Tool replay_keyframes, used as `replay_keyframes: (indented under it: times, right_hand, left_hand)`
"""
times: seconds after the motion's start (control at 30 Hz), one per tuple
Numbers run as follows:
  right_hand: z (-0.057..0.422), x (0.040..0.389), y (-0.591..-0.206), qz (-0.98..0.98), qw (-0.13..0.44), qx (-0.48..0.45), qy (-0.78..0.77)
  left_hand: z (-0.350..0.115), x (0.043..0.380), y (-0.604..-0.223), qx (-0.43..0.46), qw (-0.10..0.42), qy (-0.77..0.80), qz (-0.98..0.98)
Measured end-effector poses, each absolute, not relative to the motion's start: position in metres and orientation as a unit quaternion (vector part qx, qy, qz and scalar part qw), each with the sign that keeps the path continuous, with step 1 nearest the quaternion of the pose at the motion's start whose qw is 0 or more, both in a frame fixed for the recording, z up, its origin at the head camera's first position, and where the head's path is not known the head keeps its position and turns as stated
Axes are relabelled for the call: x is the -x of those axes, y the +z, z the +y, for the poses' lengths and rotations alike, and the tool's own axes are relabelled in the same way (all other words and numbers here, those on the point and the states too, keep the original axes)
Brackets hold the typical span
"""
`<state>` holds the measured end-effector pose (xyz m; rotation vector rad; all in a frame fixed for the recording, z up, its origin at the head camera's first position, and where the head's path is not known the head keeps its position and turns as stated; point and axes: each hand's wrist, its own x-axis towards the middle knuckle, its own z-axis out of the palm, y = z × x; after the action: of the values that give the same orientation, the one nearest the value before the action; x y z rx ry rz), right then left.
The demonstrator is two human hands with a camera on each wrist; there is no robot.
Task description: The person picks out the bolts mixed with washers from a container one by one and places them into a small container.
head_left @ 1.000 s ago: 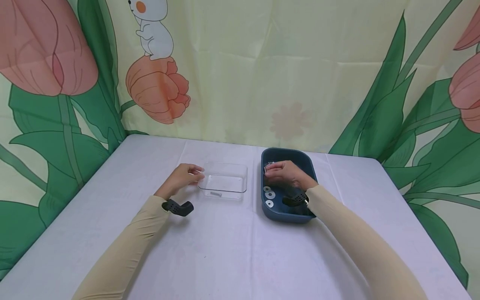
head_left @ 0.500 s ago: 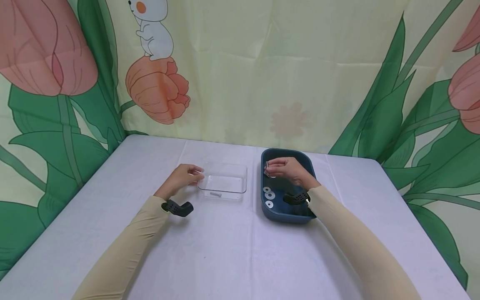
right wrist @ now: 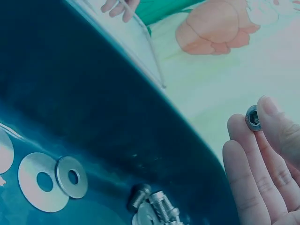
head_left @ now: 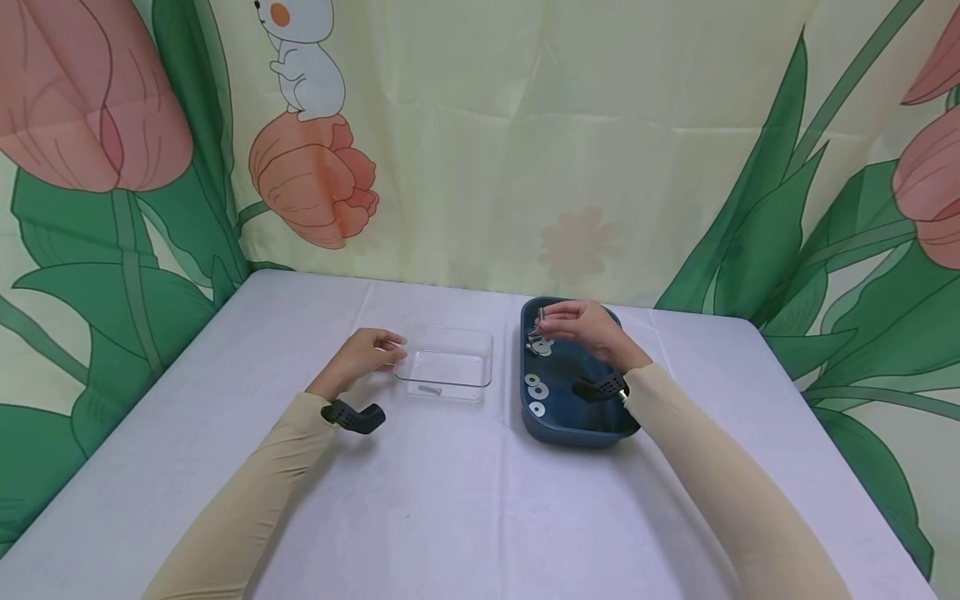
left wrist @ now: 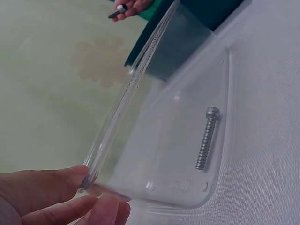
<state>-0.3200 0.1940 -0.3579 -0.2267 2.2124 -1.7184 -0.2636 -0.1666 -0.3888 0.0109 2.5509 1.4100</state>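
My left hand (head_left: 358,365) pinches the corner rim of a clear plastic box (left wrist: 110,133). Inside that box lies one silver socket-head screw (left wrist: 206,138), seen in full in the left wrist view. Above the far end of a dark blue tray (head_left: 573,437), my right hand (head_left: 592,327) holds another socket-head screw (right wrist: 253,118) between thumb and fingers. Its hex recess faces the right wrist camera. In the tray, large flat washers (right wrist: 29,188) lie along the left side, and several more screws (right wrist: 161,206) are heaped with washers near the far end.
Both containers stand side by side on a table with a white cloth (head_left: 420,500), the tray to the right of the box. A curtain (head_left: 465,167) printed with tulips hangs behind the table's far edge.
My right hand has risen from the tray's heap and shifted slightly right and back, with the screw held. Washers and screws beneath it have come into view. My left hand has stayed put.
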Motion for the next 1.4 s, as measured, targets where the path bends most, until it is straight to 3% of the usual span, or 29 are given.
replay_keyframes:
  times: [0.83, 1.4]
  right_hand:
    - [0.161, 0.328, -0.31, 0.798, 0.145, 0.127, -0.571]
    - [0.122, 0.328, -0.301, 0.773, 0.143, 0.177, -0.592]
  left_hand:
    - [-0.166, 0.265, -0.391, -0.004, 0.11, 0.483, 0.869]
    - [-0.166, 0.266, -0.391, 0.002, 0.115, 0.481, 0.869]
